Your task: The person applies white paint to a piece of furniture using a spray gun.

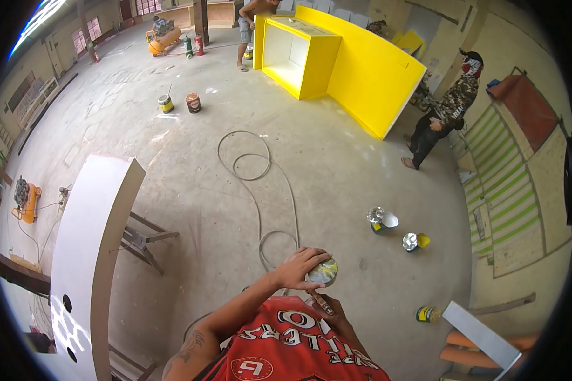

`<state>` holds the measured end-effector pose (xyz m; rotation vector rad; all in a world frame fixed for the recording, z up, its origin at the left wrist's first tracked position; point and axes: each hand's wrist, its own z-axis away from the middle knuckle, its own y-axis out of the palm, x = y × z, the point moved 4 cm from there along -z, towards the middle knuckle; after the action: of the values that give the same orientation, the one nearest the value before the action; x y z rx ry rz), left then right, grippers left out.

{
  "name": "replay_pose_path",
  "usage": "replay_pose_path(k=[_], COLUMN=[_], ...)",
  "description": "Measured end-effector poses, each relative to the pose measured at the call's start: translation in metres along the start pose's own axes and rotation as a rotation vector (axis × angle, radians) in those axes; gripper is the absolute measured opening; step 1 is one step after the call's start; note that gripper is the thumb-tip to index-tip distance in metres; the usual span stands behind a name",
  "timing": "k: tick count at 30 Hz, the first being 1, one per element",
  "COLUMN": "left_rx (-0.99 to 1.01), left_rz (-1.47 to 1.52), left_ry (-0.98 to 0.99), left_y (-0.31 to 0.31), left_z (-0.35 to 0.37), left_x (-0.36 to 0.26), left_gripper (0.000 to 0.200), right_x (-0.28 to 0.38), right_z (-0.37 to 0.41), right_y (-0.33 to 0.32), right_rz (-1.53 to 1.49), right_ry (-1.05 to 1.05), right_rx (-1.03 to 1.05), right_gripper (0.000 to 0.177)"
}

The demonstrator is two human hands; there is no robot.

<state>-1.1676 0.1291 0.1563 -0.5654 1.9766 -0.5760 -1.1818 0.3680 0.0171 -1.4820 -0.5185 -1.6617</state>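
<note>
Fingers (316,257) of the left hand (299,269) curled over the can (325,274); right hand (332,313) below the can gripped a stick (320,303); opening looked barely begun.

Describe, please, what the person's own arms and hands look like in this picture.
Both hands are bare, with no gloves. The left hand and left arm are uncovered up to the shoulder, and a dark tattoo marks the upper arm. The right hand shows only partly; its arm is hidden. The person wears a sleeveless red jersey with white lettering and dark trim.
</note>
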Motion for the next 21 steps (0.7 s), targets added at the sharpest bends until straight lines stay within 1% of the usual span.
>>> replay_pose_path(k=[3,9,13,15,16,18,19,21], left_rx=[0.015,0.003,-0.004,-0.001,-0.006,-0.019,-0.022,-0.023], left_rz=[0.010,0.025,0.021,0.019,0.019,0.014,0.014,0.011], left_ry=[-0.015,-0.010,-0.014,-0.027,-0.028,-0.024,-0.025,-0.034], left_y=[0.000,0.005,0.007,0.007,0.008,0.008,0.008,0.008], left_z=[0.002,0.006,0.008,0.009,0.009,0.010,0.010,0.012], left_x=[0.000,0.001,0.001,0.002,0.002,0.001,0.001,0.000], left_gripper=[0.087,0.086,0.086,0.086,0.086,0.086,0.086,0.086], right_x=[-0.002,0.010,0.004,0.011,0.015,0.021,0.018,0.020], right_z=[0.003,0.007,0.007,0.008,0.010,0.012,0.012,0.009], right_y=[0.001,0.000,0.002,-0.002,-0.001,0.000,0.001,0.001], right_rz=[-0.039,0.041,0.001,0.102,0.106,-0.008,-0.005,0.049], right_ry=[0.071,0.098,0.101,0.163,0.163,0.211,0.212,0.084], right_rx=[0.025,0.022,0.027,0.066,0.070,0.061,0.063,0.029], right_gripper=[0.039,0.040,0.040,0.034,0.034,0.033,0.033,0.034])
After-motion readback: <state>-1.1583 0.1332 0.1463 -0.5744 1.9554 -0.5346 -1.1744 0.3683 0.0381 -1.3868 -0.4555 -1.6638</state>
